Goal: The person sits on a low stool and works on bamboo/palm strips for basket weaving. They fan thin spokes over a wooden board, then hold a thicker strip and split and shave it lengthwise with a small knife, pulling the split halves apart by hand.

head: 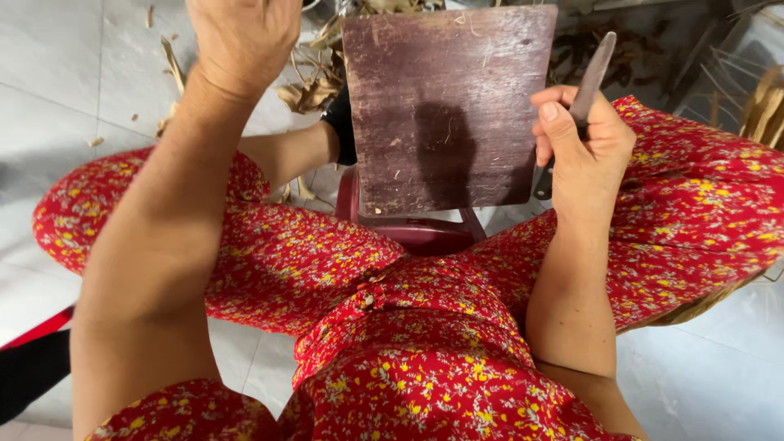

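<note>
Now one knife [594, 75] in right hand [581, 143], one wooden board [445, 106] beside.

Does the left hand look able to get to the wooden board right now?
Probably yes. The left hand is raised just left of the board, holds nothing that shows, and nothing lies between them.

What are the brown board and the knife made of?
The dark reddish-brown flat board looks like wood: matte, scratched, with worn pale streaks. The slim grey knife blade in the right hand looks like dull metal; its dark handle is mostly hidden, so I cannot tell.
</note>
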The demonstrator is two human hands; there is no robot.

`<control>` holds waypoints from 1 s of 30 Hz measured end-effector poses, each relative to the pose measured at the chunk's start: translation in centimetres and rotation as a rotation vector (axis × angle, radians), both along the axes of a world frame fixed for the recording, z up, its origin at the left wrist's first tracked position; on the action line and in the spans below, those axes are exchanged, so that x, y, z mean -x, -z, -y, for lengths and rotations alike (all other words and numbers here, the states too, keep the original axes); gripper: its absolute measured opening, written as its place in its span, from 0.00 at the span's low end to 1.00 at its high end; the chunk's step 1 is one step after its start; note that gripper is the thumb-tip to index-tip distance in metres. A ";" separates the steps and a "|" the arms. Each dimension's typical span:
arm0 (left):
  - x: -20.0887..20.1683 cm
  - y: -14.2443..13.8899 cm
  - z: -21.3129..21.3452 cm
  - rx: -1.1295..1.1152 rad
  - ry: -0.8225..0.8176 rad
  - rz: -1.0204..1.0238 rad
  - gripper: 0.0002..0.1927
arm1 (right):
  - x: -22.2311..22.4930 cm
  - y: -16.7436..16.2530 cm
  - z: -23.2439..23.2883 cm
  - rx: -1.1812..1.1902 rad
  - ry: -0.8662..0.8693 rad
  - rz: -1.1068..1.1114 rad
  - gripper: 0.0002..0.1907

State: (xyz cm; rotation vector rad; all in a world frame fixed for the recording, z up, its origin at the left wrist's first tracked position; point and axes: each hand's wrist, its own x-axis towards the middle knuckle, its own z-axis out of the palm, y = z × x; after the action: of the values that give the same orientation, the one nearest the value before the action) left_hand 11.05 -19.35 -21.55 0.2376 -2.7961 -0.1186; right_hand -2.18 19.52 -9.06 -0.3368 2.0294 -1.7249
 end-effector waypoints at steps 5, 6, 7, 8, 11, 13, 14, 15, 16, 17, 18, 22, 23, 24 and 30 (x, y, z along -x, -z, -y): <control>-2.7 2.7 -6.8 -0.343 -0.232 0.457 0.07 | 0.3 -0.9 -1.0 0.153 0.103 0.055 0.06; -3.7 3.1 -8.8 -0.416 -0.213 0.772 0.08 | 0.1 -1.1 -1.2 0.120 0.111 0.030 0.06; -3.9 3.4 -10.0 -0.477 -0.187 1.026 0.10 | -0.1 -1.3 -1.3 0.094 0.117 -0.004 0.06; -4.0 3.5 -10.8 -0.504 -0.164 1.059 0.12 | -0.1 -1.5 -1.5 0.072 0.119 -0.044 0.07; -3.8 2.7 -11.4 -0.587 -0.073 1.192 0.19 | 0.1 -2.6 -2.7 0.268 0.130 0.019 0.07; -3.5 1.6 -10.9 -0.631 0.004 1.285 0.23 | 0.6 -3.6 -4.2 0.296 0.248 0.061 0.08; -3.6 1.2 -10.7 -0.656 0.060 1.349 0.26 | 1.0 -4.2 -5.1 0.313 0.301 0.082 0.08; -3.4 0.3 -10.4 -0.679 0.120 1.411 0.28 | 1.3 -5.0 -6.3 0.337 0.307 0.083 0.10; -3.3 -0.6 -10.3 -0.696 0.178 1.474 0.30 | 1.5 -5.9 -7.5 0.366 0.309 0.084 0.11; -2.8 -1.7 -9.7 -0.699 0.239 1.518 0.32 | 2.0 -6.6 -8.4 0.396 0.311 0.090 0.12; -2.3 -2.9 -9.2 -0.701 0.306 1.594 0.28 | 2.7 -7.4 -9.2 0.387 0.294 0.076 0.13; 1.8 -7.9 -6.7 -0.596 0.073 1.007 0.25 | 5.1 -10.1 -10.2 0.410 0.191 0.064 0.17; 3.2 -9.0 -6.7 -0.610 0.025 0.876 0.24 | 6.1 -10.7 -9.8 0.437 0.153 0.053 0.18; 4.5 -10.0 -6.9 -0.621 -0.025 0.745 0.23 | 7.1 -11.0 -9.0 0.460 0.134 0.083 0.18; 13.3 -13.3 -11.6 -0.449 0.419 0.136 0.17 | 8.8 -10.3 -4.4 0.406 0.122 0.224 0.23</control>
State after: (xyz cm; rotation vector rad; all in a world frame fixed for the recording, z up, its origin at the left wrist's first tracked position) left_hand -2.26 -7.71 -8.21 -0.2527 -2.8756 -0.8594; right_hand -10.98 23.96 1.24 -0.1383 1.5652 -2.1444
